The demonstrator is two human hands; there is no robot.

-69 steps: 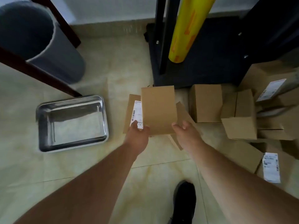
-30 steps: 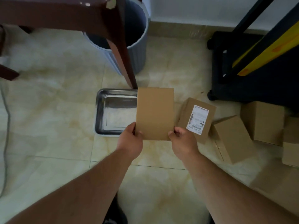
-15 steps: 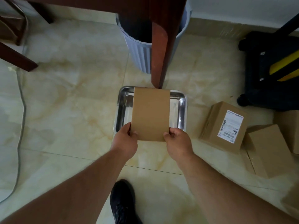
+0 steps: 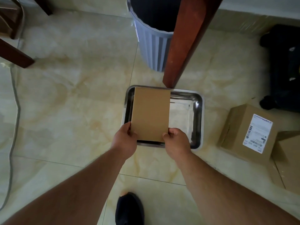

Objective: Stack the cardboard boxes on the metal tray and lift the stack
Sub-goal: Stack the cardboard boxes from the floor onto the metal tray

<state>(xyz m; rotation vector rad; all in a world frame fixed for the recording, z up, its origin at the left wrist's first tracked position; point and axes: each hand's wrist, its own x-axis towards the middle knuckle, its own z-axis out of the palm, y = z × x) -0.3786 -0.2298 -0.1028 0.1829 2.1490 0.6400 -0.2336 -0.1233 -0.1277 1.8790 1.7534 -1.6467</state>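
While each hand [image 4: 125, 140] [image 4: 176, 141] grips the cardboard box [image 4: 151, 114], the metal tray [image 4: 197, 120] sits on tiled floor [image 4: 73, 103].

Box [image 4: 150, 114], prev. held off to the tray's right, is now sitting over metal tray [image 4: 197, 111], left half, w/ left hand [image 4: 125, 138] & right hand [image 4: 176, 140] gripping its near corners, lower than before.

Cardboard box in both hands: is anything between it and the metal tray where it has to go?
Nothing visible. The cardboard box, held by the left hand and right hand, is over the left part of the metal tray, whose visible floor is bare. The wooden leg stands beside the tray's far rim.
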